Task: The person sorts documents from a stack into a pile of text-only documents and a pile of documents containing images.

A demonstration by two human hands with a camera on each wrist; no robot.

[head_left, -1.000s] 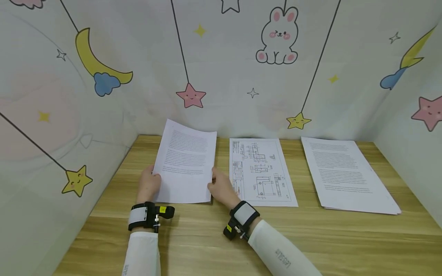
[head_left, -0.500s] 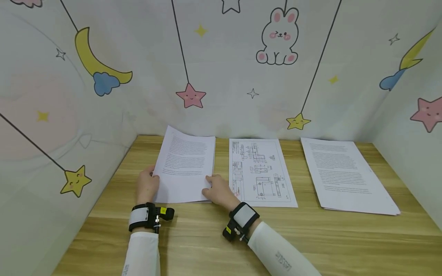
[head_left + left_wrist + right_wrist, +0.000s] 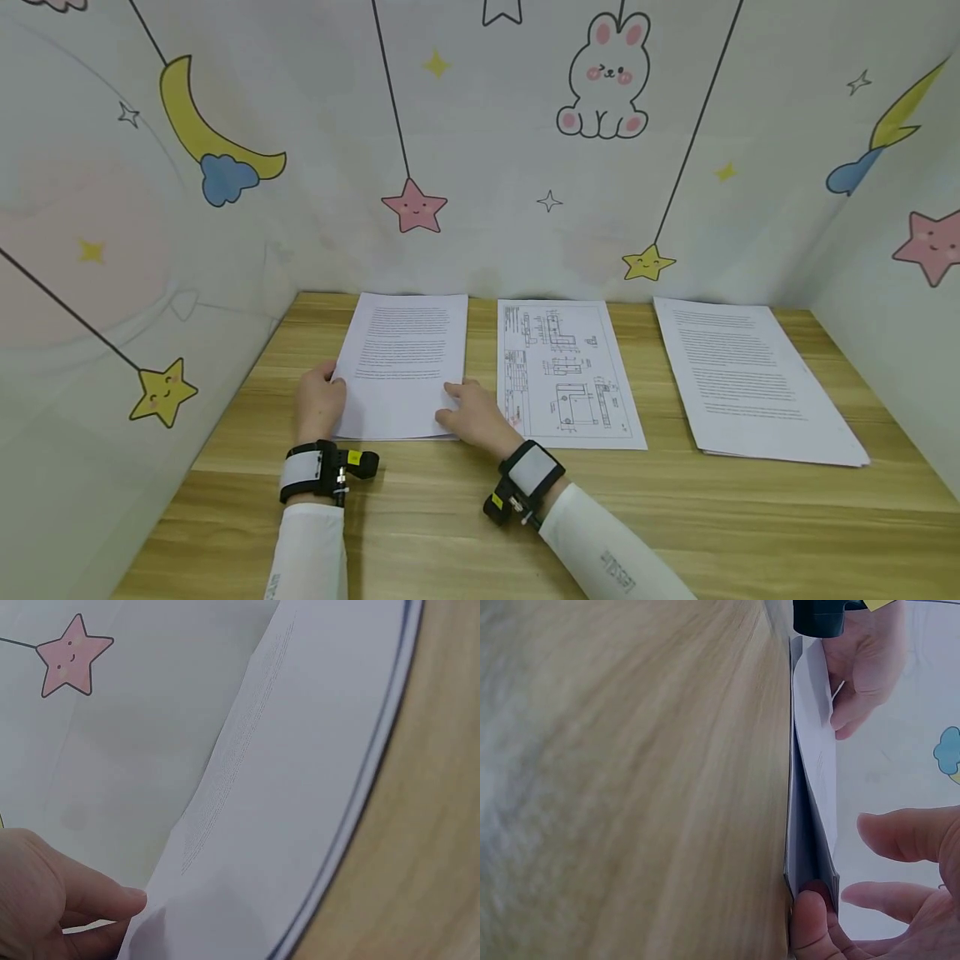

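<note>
Your left hand (image 3: 318, 406) pinches the paper stack (image 3: 401, 367); lower its raised sheets (image 3: 815, 742) evenly with your right hand (image 3: 477, 417) (fingers (image 3: 889, 898) spread wide).

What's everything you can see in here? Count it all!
Left text pile: one, white, between the hands
Drawing page: one on show, white, middle of the table
Right text pile: one, white, table's right
Table: one, wood-brown, underneath
Walls: three, pale, around the table
Cartoon pictures: many, mixed colours, on walls
Wrist cameras: two, black, on straps
Straps: two, black and grey, on wrists
Sleeves: two, white, on forearms
Left hand: one, bare, left pile's left edge
Right hand: one, bare, its right edge
</note>
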